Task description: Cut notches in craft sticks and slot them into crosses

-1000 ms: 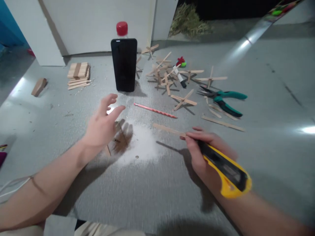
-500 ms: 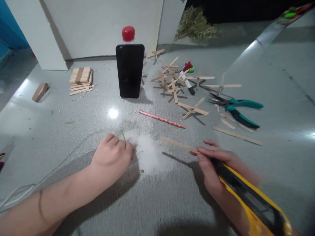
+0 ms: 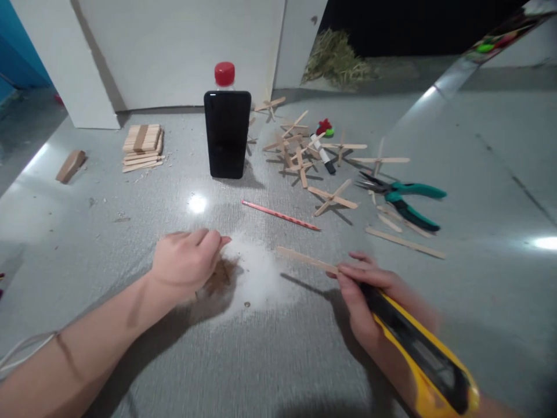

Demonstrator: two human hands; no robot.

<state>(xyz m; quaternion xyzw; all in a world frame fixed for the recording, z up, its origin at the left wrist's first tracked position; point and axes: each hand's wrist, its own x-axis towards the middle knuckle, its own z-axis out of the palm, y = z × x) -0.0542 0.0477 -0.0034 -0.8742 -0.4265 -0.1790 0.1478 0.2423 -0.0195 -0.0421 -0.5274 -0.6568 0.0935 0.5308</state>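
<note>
Nearer us than the pencil [image 3: 281,215], our right hand [image 3: 369,296] pinches a wooden stick [image 3: 304,256] and holds a yellow cutter [image 3: 420,342]; our left hand [image 3: 187,258] curls, its hold we cannot tell.

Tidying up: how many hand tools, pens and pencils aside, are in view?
2: yellow cutter in the right hand, teal pliers lying open beyond it. Others may be hidden behind the phone.

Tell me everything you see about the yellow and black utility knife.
The yellow and black utility knife has a long, plastic-looking body: a yellow casing with a black inset strip. It slants through the right hand, front toward the picture's upper left, rear toward the lower right, partly cut off by the frame. The fingers hide its front; no blade shows.
</note>
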